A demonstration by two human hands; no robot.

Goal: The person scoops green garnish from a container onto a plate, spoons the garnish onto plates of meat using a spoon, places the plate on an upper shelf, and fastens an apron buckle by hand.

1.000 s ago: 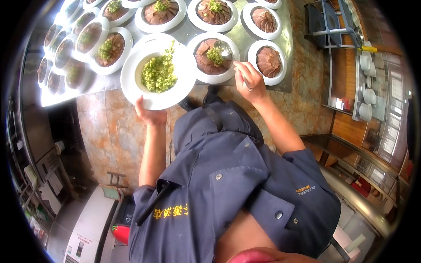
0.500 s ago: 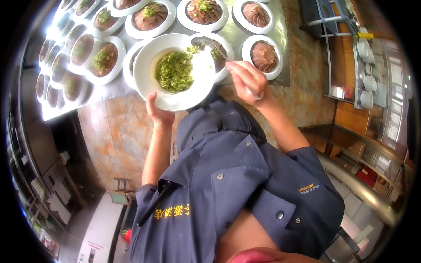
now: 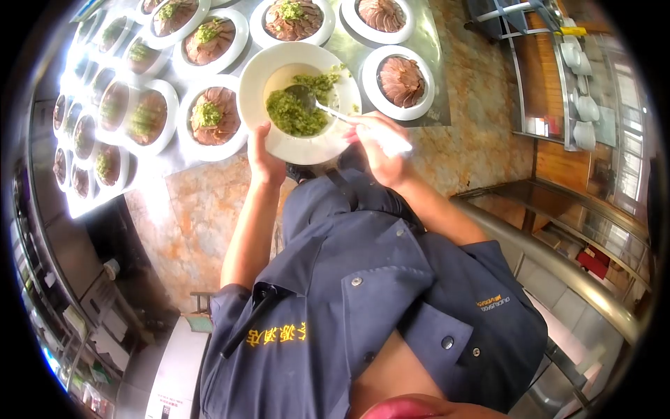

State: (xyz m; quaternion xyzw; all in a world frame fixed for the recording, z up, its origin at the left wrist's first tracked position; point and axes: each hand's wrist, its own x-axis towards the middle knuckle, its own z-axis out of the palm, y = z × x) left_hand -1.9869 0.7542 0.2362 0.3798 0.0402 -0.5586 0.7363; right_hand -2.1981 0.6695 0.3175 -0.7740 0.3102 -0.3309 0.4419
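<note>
My left hand [image 3: 266, 157] grips the near left rim of a wide white bowl [image 3: 256, 84], thumb over the edge, and holds it above the table's near edge. Chopped green garnish [image 3: 289, 120] fills the middle of the bowl, with bits scattered up its far right side. The fingers of my right hand [image 3: 380, 148] are closed round the handle of a metal spoon [image 3: 331, 110], whose head rests in the garnish. Just left of the bowl sits a plate of sliced meat [image 3: 222, 129] topped with green; right of it, another plate of sliced meat [image 3: 401, 84] has no green on top.
Several more white plates of meat crowd the metal table [image 3: 436, 115], some overlapping or stacked at the left. A shelf with white cups [image 3: 585, 108] stands at the right, and a metal rail [image 3: 558, 262] runs below it. Patterned floor [image 3: 202, 216] shows by my legs.
The spoon has moved from over a plate beyond the bowl's right rim into the garnish. The bowl has shifted right in view, and the plates appear further left.
</note>
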